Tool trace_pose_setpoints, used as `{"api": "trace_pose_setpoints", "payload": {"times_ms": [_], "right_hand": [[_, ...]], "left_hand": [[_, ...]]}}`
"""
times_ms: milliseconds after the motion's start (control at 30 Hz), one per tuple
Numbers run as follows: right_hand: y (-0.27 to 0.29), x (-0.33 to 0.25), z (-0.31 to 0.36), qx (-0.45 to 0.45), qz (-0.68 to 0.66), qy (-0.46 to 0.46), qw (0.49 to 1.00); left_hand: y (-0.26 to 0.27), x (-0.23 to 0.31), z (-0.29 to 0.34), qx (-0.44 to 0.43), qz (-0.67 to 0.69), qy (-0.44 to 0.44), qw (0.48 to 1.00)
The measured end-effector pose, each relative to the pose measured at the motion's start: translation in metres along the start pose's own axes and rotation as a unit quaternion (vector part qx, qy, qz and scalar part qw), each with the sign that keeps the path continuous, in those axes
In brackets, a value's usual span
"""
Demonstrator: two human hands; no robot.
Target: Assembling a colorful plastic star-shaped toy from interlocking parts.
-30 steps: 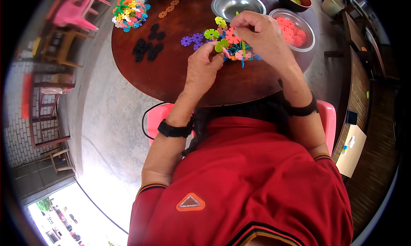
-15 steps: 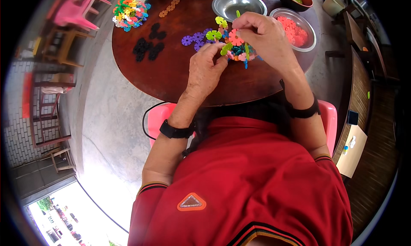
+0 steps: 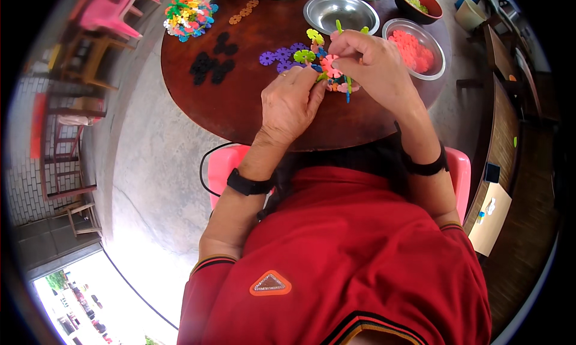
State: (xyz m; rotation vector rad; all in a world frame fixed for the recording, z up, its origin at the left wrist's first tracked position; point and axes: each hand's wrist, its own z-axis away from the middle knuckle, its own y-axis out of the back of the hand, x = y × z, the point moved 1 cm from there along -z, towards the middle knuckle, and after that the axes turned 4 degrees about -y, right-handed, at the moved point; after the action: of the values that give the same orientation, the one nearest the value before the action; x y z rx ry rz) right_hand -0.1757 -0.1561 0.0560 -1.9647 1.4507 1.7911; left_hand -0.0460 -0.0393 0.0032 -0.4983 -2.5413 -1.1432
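Note:
Both my hands work at a small structure of interlocking plastic flower discs (image 3: 305, 56), coloured green, yellow, pink and blue, near the table's right side. My left hand (image 3: 292, 99) pinches a green disc at the structure's near left edge. Above it, my right hand (image 3: 377, 60) holds a coral-pink flower disc (image 3: 330, 65) between thumb and fingers, against the structure. The right hand hides part of the structure behind it. Purple flower discs (image 3: 282, 55) lie loose on the tabletop just left of it.
The round brown table (image 3: 198, 108) also bears black discs (image 3: 210, 68), a row of orange discs (image 3: 244, 12) and a tall multicoloured disc structure (image 3: 191, 12). An empty-looking steel bowl (image 3: 341, 14), a bowl of coral discs (image 3: 414, 50) and a red-black bowl (image 3: 418, 3) stand beyond my hands.
The pink disc has turned slightly and sits lower, closer to my left hand. My left fingers have moved a little right, covering more of the green disc. The whole view has shifted slightly.

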Motion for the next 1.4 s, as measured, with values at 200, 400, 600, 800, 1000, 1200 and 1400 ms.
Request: {"api": "trace_pose_setpoints", "payload": {"times_ms": [200,400,600,800,1000,1200,1400], "right_hand": [[0.003,-0.010,0.005,-0.030,0.000,-0.041,0.999],[0.003,-0.007,0.003,-0.016,0.072,-0.004,0.997],[0.004,-0.009,0.004,-0.031,0.056,-0.046,0.997],[0.001,-0.008,0.008,-0.029,0.060,-0.034,0.997],[-0.005,-0.002,0.004,-0.018,0.072,-0.011,0.997],[-0.005,-0.005,0.007,-0.001,0.098,0.019,0.995],[0.002,-0.009,0.003,-0.028,0.041,0.012,0.999]], "left_hand": [[0.001,0.006,0.000,0.000,-0.042,-0.049,0.998],[-0.002,0.010,0.003,0.005,-0.054,-0.024,0.998],[-0.008,0.008,0.006,0.031,-0.049,-0.042,0.997],[-0.012,0.007,0.012,0.032,-0.044,-0.043,0.998],[-0.012,0.009,0.011,0.040,-0.022,-0.034,0.998],[-0.012,0.012,0.009,0.049,-0.008,-0.034,0.998],[0.007,0.001,0.001,0.042,0.023,-0.072,0.996]]}}
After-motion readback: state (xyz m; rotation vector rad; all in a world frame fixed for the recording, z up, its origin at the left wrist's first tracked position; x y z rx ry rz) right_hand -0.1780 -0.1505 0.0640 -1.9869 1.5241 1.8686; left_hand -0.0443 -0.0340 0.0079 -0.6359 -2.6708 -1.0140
